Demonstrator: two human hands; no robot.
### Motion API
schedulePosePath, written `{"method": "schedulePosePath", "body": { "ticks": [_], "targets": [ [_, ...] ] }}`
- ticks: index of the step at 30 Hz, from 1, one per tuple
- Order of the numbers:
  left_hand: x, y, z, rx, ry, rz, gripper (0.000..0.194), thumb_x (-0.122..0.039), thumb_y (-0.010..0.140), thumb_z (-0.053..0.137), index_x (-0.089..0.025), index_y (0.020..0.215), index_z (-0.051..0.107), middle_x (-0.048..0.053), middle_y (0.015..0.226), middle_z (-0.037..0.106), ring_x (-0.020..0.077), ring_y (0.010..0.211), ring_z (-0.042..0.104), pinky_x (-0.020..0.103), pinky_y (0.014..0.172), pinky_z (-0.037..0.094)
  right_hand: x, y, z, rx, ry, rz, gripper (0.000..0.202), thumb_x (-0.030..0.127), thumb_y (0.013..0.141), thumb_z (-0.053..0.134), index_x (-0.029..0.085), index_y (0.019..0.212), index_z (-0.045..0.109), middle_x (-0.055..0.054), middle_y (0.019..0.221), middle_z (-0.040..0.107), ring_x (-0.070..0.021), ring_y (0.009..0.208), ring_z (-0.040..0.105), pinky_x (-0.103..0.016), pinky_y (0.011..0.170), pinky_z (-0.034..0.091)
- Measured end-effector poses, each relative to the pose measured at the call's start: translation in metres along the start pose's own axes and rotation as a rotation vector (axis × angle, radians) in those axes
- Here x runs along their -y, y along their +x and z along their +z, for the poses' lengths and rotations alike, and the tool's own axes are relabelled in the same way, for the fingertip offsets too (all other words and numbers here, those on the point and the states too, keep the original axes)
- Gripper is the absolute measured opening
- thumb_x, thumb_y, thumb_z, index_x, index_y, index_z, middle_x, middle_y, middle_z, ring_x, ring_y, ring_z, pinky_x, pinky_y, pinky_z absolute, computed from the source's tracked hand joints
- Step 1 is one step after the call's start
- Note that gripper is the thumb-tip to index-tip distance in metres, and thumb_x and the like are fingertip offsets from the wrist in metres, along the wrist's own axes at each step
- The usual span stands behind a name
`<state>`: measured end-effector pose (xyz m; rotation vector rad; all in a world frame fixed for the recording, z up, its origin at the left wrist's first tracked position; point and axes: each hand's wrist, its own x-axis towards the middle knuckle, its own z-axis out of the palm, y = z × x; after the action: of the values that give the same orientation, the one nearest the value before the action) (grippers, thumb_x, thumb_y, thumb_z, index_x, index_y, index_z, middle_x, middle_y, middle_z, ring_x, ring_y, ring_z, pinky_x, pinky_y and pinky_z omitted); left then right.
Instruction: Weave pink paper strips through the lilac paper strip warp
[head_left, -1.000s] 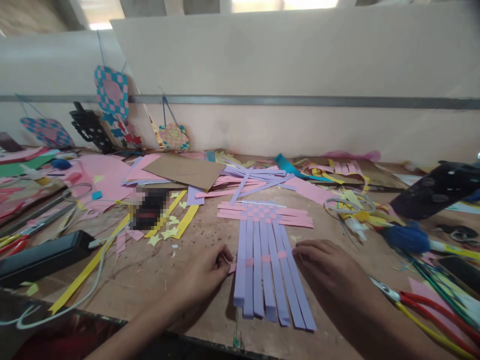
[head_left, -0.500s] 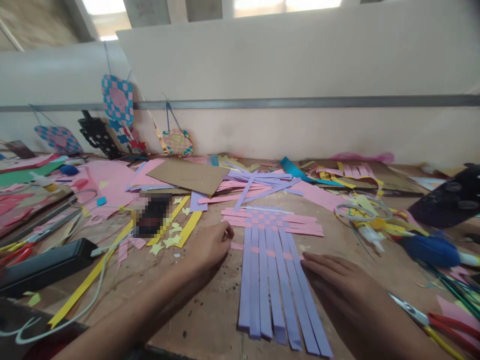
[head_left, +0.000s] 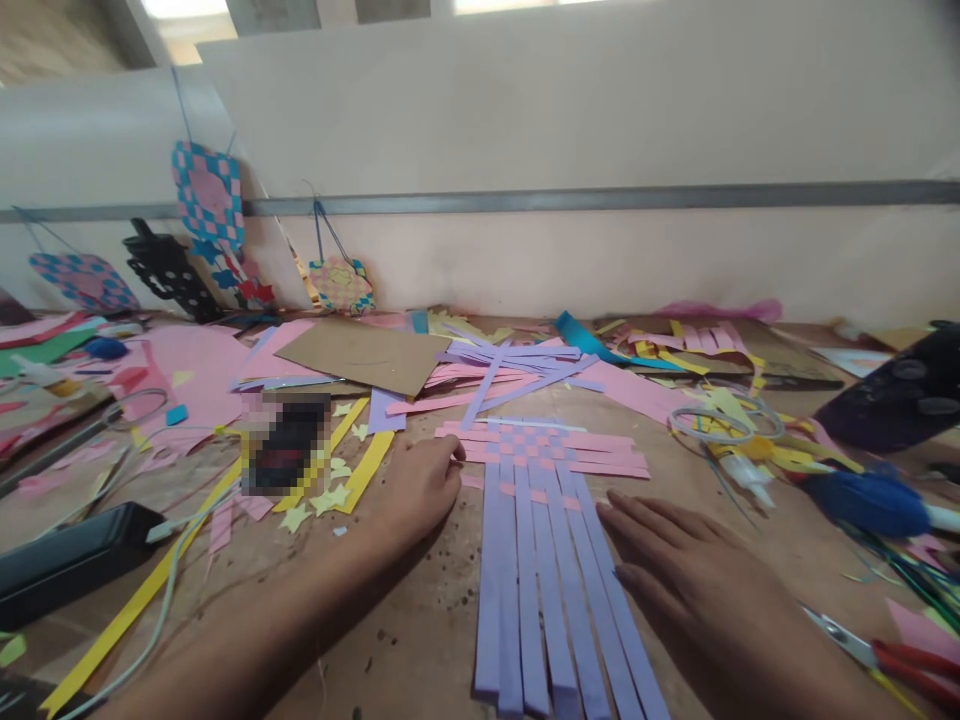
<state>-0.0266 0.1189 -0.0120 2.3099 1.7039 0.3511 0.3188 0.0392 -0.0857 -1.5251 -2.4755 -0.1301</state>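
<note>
Long purple paper strips (head_left: 551, 580) lie side by side on the table, their far ends woven with pink strips (head_left: 611, 455) into a small checkered patch (head_left: 536, 440). A further pink strip passes through the purple ones just below the patch. At the left edge of the weave, my left hand (head_left: 424, 480) is curled, its fingertips by the pink strip ends; whatever it may pinch is hidden. My right hand (head_left: 675, 560) lies with fingers extended along the right side of the purple strips, its fingertips near the end of the lower pink strip.
Scissors (head_left: 847, 635) lie at right, near blue yarn (head_left: 870, 500) and a glue bottle (head_left: 742, 475). Cardboard (head_left: 367, 355) and loose strips sit behind the weave. At left are yellow stars (head_left: 330, 498), a cable and a black power strip (head_left: 82, 560). Woven hangings (head_left: 210, 195) lean against the wall.
The view has shifted slightly. The lower pink strip no longer sticks out as far on the right, and my right fingers are a little more spread.
</note>
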Motion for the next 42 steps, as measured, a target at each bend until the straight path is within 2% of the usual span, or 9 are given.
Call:
{"method": "schedulePosePath", "body": {
  "ticks": [6, 13, 17, 22, 33, 42],
  "targets": [
    [0.002, 0.006, 0.002, -0.009, 0.043, 0.036, 0.031, -0.008, 0.092, 0.046, -0.019, 0.107, 0.072, 0.011, 0.107, 0.078, 0.0332, 0.105, 0.069, 0.047, 0.098, 0.044, -0.003, 0.009, 0.002, 0.002, -0.046, 0.039, 0.053, 0.05, 0.099, 0.056, 0.033, 0.149, 0.062, -0.005, 0.152, 0.061, -0.0355, 0.135, 0.061, -0.056, 0.104, 0.052],
    [0.01, 0.008, 0.006, -0.042, 0.041, 0.073, 0.027, -0.01, 0.094, 0.047, -0.019, 0.106, 0.069, 0.01, 0.105, 0.078, 0.0305, 0.101, 0.07, 0.045, 0.096, 0.044, 0.002, 0.018, -0.002, 0.012, -0.077, 0.044, 0.053, 0.048, 0.102, 0.053, 0.03, 0.152, 0.058, -0.008, 0.155, 0.059, -0.0352, 0.137, 0.059, -0.055, 0.104, 0.051],
    [0.009, 0.008, 0.005, -0.045, 0.035, 0.063, 0.026, -0.009, 0.095, 0.047, -0.019, 0.104, 0.068, 0.009, 0.103, 0.078, 0.0294, 0.101, 0.071, 0.044, 0.096, 0.043, 0.005, 0.023, -0.006, -0.022, -0.071, 0.053, 0.052, 0.045, 0.1, 0.056, 0.03, 0.149, 0.06, -0.011, 0.15, 0.063, -0.036, 0.13, 0.063, -0.055, 0.101, 0.052],
    [0.01, 0.009, 0.006, -0.042, 0.044, 0.054, 0.025, -0.008, 0.095, 0.049, -0.019, 0.105, 0.068, 0.009, 0.103, 0.079, 0.0296, 0.101, 0.072, 0.044, 0.095, 0.042, 0.005, 0.029, -0.011, -0.042, -0.102, 0.012, 0.048, 0.042, 0.101, 0.057, 0.028, 0.146, 0.062, -0.012, 0.141, 0.068, -0.0332, 0.123, 0.066, -0.049, 0.097, 0.055],
    [0.015, 0.013, 0.011, -0.09, 0.053, 0.051, 0.023, -0.006, 0.095, 0.052, -0.02, 0.105, 0.068, 0.006, 0.104, 0.079, 0.0288, 0.101, 0.072, 0.042, 0.091, 0.042, 0.006, 0.03, -0.001, -0.017, -0.093, 0.076, 0.049, 0.043, 0.103, 0.049, 0.029, 0.148, 0.062, -0.012, 0.145, 0.066, -0.0345, 0.126, 0.064, -0.052, 0.103, 0.052],
    [0.034, 0.009, 0.022, -0.208, -0.025, 0.086, 0.015, -0.014, 0.099, 0.056, -0.022, 0.101, 0.068, 0.002, 0.097, 0.078, 0.0252, 0.094, 0.071, 0.037, 0.087, 0.043, 0.001, 0.022, 0.009, -0.036, -0.098, 0.071, 0.053, 0.049, 0.104, 0.045, 0.028, 0.15, 0.061, -0.01, 0.149, 0.064, -0.0347, 0.131, 0.062, -0.054, 0.105, 0.052]
  ]
}}
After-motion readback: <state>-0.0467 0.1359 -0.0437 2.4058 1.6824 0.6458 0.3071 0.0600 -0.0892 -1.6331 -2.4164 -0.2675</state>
